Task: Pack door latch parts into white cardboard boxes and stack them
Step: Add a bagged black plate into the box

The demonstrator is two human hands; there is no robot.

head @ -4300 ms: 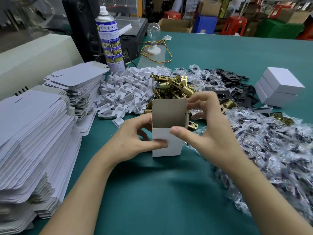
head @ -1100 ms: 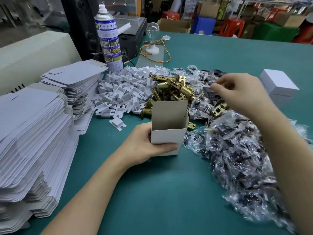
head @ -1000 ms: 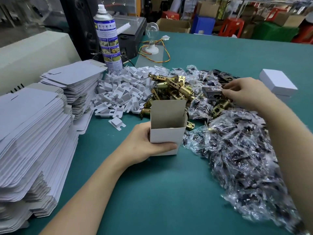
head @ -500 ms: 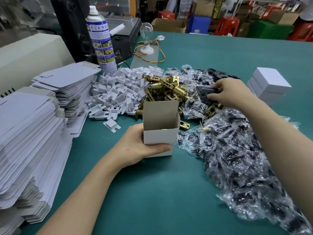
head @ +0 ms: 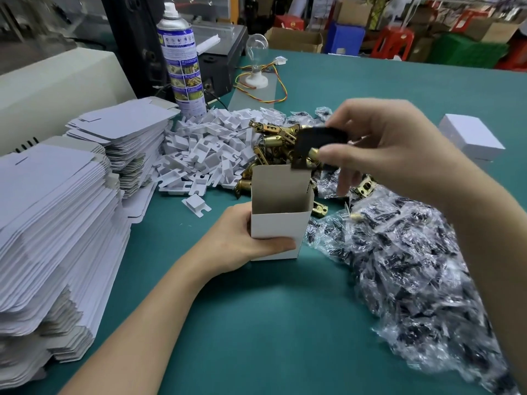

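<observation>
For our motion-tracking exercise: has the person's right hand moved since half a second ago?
Yes. The right hand, pinching a dark plate, has come from right of the brass latches to above the far right corner of the open box.

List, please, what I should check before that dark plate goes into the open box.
1. The open box stands upright, top open: ok.
2. The left hand grips it: ok.
3. The right hand pinches the dark plate: ok.
4. Plate lined up over the opening: cannot tell; it hangs near the back right corner.
5. Box floor free: cannot tell, it is hidden.
</observation>
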